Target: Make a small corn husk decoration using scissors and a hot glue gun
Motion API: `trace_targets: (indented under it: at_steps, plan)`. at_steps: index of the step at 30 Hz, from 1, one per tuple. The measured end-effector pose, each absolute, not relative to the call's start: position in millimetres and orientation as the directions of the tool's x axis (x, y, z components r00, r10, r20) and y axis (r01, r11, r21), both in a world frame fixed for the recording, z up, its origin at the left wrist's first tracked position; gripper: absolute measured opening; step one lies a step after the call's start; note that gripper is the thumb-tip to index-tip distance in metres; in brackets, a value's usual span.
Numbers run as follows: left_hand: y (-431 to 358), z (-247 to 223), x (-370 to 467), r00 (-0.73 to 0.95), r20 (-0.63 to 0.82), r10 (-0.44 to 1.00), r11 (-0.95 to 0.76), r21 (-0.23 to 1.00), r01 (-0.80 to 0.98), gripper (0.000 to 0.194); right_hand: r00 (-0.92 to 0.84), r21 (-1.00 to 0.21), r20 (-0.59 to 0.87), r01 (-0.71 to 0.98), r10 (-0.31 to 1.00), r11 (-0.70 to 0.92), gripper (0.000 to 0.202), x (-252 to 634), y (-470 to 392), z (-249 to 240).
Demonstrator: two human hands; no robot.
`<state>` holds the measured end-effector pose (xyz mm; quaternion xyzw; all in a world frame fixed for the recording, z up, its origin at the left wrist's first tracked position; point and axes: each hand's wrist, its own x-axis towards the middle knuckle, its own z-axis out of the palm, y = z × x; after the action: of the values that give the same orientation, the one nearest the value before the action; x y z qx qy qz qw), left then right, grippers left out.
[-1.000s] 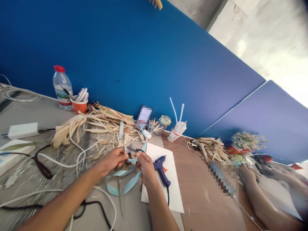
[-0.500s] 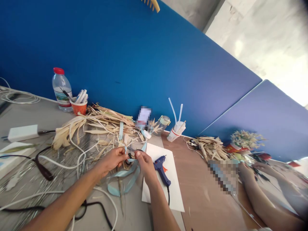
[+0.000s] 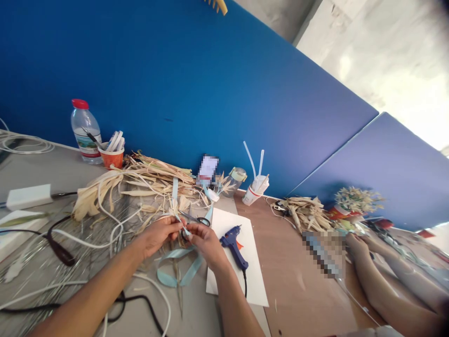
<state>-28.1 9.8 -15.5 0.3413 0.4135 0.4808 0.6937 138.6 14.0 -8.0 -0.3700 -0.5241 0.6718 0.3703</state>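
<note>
A light blue ribbon [image 3: 167,279] hangs in a loop below my hands, with one stretch of it pinched between them. My left hand [image 3: 159,238] has its fingertips closed on the ribbon. Close against it, my right hand [image 3: 206,244] is also pinched on the ribbon. A thin dry stem [image 3: 178,283] points down beneath the fingers; what it joins is hidden. Just behind my right hand lie scissors [image 3: 203,221], a black handle loop showing. To the right, a blue glue gun [image 3: 235,245] rests on a white sheet [image 3: 254,276].
Dried husks [image 3: 157,171] lie along the blue partition [image 3: 168,84]. Wires [image 3: 87,243] and white cables spread over the left side. A bottle [image 3: 86,135], an orange cup [image 3: 112,158], a jar [image 3: 235,180] and a straw cup [image 3: 255,191] stand behind. At right, another person's hands [image 3: 358,245] work.
My fingers have come closer together on the ribbon, my right hand shifting left. More of the scissors' handle now shows behind it. The other person's hands have moved slightly.
</note>
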Motion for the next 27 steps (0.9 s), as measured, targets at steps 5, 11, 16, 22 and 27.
trace_targets:
  at_steps: [5, 11, 16, 22, 27]
  plan:
    - [10, -15, -29, 0.234, -0.251, 0.939, 0.337, 0.805, -0.488, 0.01, -0.338, -0.998, -0.05, -0.01, 0.94, -0.057, 0.01, 135, 14, -9]
    - [6, -6, -25, 0.281, -0.222, 0.934, 0.348, 0.751, -0.561, 0.003, -0.278, -0.971, 0.132, 0.158, 0.951, 0.181, 0.013, 135, 10, 0]
    - [5, -4, -26, 0.316, -0.174, 0.933, 0.33, 0.764, -0.554, 0.006, -0.452, -0.979, -0.011, -0.175, 0.892, -0.1, 0.018, 141, 8, 2]
    - [-1, 2, -24, 0.391, -0.144, 0.909, 0.344, 0.787, -0.512, 0.011, -0.594, -0.917, -0.142, -0.223, 0.792, -0.332, 0.03, 141, 8, 1]
    - [-2, 1, -24, 0.418, -0.131, 0.899, 0.349, 0.791, -0.502, 0.012, -0.548, -0.879, -0.213, -0.254, 0.809, -0.404, 0.025, 140, 6, 3]
